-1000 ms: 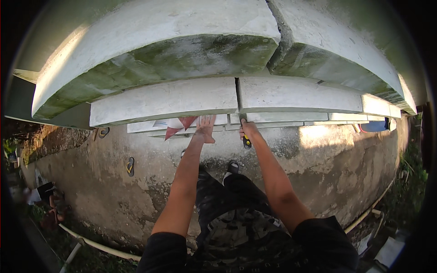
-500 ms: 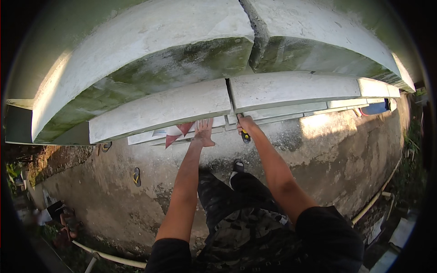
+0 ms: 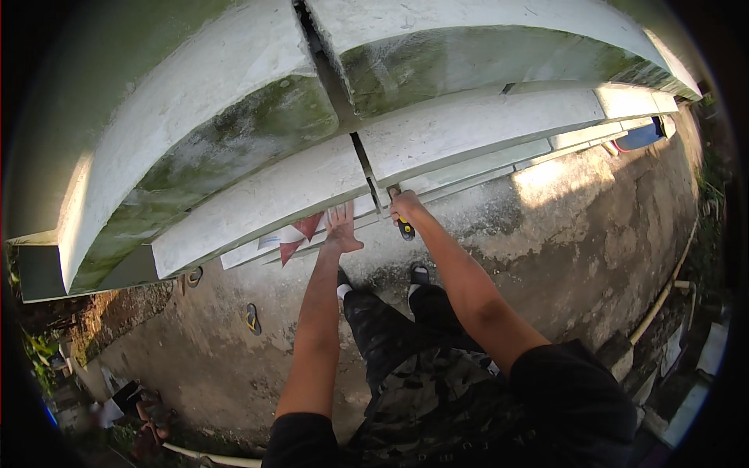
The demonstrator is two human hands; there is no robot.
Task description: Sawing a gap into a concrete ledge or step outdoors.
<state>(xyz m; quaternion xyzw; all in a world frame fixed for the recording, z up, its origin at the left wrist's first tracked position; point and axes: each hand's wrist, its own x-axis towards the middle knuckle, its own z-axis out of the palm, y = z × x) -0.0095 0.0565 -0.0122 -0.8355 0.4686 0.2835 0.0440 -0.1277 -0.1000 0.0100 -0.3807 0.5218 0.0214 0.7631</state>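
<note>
My left hand [image 3: 342, 228] lies open, fingers stretched and pointing up, against the white face below the lower concrete ledge [image 3: 484, 129]. Beside it on the left are red and white pointed pieces [image 3: 295, 236] whose kind I cannot make out. Just right of the dark vertical gap in the ledge, my right hand [image 3: 405, 205] is closed round a hand tool with a black and yellow handle [image 3: 406, 229]. The handle's end sticks out below my fist, and a short dark part shows above it. The tool's working end is hidden or too small to tell.
An upper white ledge [image 3: 234, 62] with a green-stained underside overhangs my hands, split by a wide gap. Flip-flops [image 3: 253, 319] lie on the worn concrete floor [image 3: 187, 366] at left. A pale pipe [image 3: 651, 327] runs along the right edge. Another person [image 3: 152, 417] is at lower left.
The view has tilted, so the ledges and gap appear shifted left. My left foot now shows beside the right one. Both hands keep their holds, with the right slightly further left in view.
</note>
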